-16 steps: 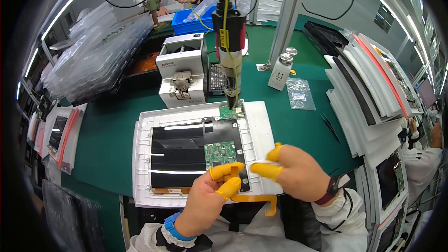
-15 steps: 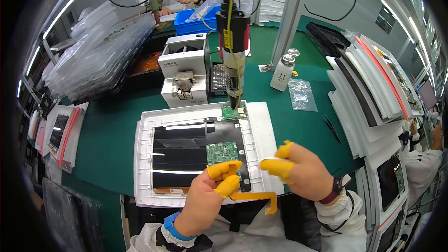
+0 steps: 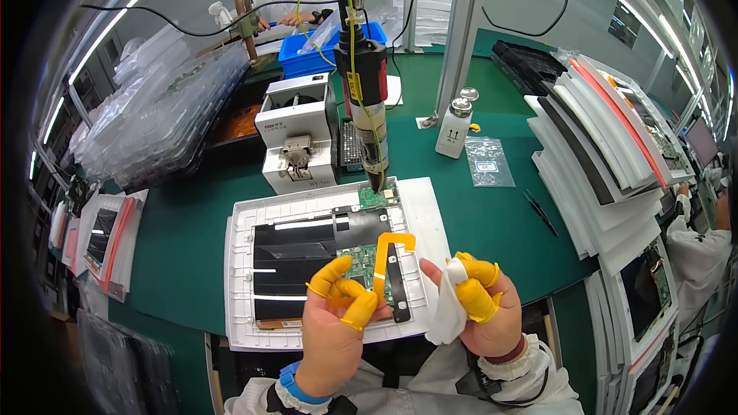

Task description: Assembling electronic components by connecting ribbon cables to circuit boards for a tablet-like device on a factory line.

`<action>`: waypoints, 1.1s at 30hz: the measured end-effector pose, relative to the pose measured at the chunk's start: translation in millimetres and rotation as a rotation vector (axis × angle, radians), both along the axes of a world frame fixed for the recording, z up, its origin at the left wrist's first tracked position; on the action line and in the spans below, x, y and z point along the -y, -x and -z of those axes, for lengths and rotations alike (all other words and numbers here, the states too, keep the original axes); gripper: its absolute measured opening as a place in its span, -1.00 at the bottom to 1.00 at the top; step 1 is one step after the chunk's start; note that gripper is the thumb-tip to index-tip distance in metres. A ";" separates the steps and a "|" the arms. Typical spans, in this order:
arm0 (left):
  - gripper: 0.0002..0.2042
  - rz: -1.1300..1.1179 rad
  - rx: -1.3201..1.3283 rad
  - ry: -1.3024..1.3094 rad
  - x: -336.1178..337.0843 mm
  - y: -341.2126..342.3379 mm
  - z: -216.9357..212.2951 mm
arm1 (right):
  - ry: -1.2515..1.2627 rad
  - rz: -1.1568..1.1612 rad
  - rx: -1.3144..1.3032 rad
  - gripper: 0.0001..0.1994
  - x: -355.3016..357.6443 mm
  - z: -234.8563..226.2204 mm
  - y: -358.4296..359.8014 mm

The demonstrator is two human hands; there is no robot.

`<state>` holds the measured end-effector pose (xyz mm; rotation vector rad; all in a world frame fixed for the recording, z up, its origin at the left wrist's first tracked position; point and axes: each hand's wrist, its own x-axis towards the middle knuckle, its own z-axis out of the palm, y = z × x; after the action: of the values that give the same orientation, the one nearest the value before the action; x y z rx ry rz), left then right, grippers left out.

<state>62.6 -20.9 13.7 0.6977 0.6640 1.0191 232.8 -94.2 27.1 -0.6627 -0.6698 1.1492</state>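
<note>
My left hand [image 3: 332,338], with yellow finger cots, pinches an orange flat flex cable [image 3: 381,261] by its lower end. The cable stands up from my fingers and bends right at the top. In my right hand [image 3: 496,315], also in yellow finger cots, a white wiping cloth [image 3: 446,313] hangs down between the fingers. Both hands are over the near edge of a white display housing [image 3: 240,277] with a black panel [image 3: 288,244] in it. A green circuit board [image 3: 357,260] on that panel is partly hidden behind the cable and left fingers.
An electric screwdriver [image 3: 363,84] hangs over the housing's small upper board. Behind are a white screw feeder [image 3: 296,134] and a pump bottle [image 3: 454,131]. Right lie a clear bag [image 3: 490,163], tweezers [image 3: 540,213] and stacked foam sheets [image 3: 573,177]. Clear trays [image 3: 165,111] pile up left.
The flex cable has swung from hanging low on the right to standing upright. My right hand has turned and come lower, and its cloth now shows. The whole view has shifted slightly.
</note>
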 end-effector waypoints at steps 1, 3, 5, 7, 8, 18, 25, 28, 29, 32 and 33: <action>-0.49 0.021 -0.034 -0.030 3.5 -1.2 0.9 | -0.013 0.025 0.034 -0.75 -3.4 -1.3 2.3; -0.46 0.058 -0.071 -0.076 9.7 0.1 2.0 | 0.013 0.068 0.114 -0.74 -12.2 -5.6 7.6; -0.46 0.062 -0.091 -0.120 19.4 3.0 4.9 | 0.052 0.057 0.116 -0.74 -18.2 -4.9 11.1; -0.46 0.119 -0.112 -0.138 26.8 2.5 2.8 | 0.072 0.092 0.116 -0.73 -24.7 -4.1 13.2; -0.43 0.132 -0.144 -0.123 30.2 2.2 8.6 | 0.114 0.107 0.186 -0.75 -24.5 -0.5 10.3; -0.35 0.382 -0.144 -0.088 -5.2 37.7 -10.6 | 0.127 -0.082 0.570 -0.80 -18.0 -16.8 -6.2; -0.45 0.592 -0.328 -0.231 -18.6 29.1 -17.5 | 0.131 -0.105 0.570 -0.84 -18.9 -9.4 17.3; -0.47 0.632 -0.375 -0.280 -19.7 27.5 -17.1 | 0.096 0.090 0.723 -0.74 -10.7 11.6 10.4; -0.46 0.606 -0.392 -0.370 -19.4 23.5 -10.8 | 0.176 -0.104 0.670 -0.80 -10.1 -12.3 10.9; -0.45 0.555 -0.344 -0.441 -12.1 19.6 -0.2 | 0.112 -0.171 0.705 -0.78 -10.8 -0.8 3.7; -0.45 0.518 -0.360 -0.421 -11.5 22.1 -0.7 | 0.108 -0.184 0.738 -0.78 -12.3 -3.2 6.3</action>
<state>40.5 -9.4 14.4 1.3649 0.5342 0.5524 226.5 -81.8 30.3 -1.1544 -1.3180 1.1044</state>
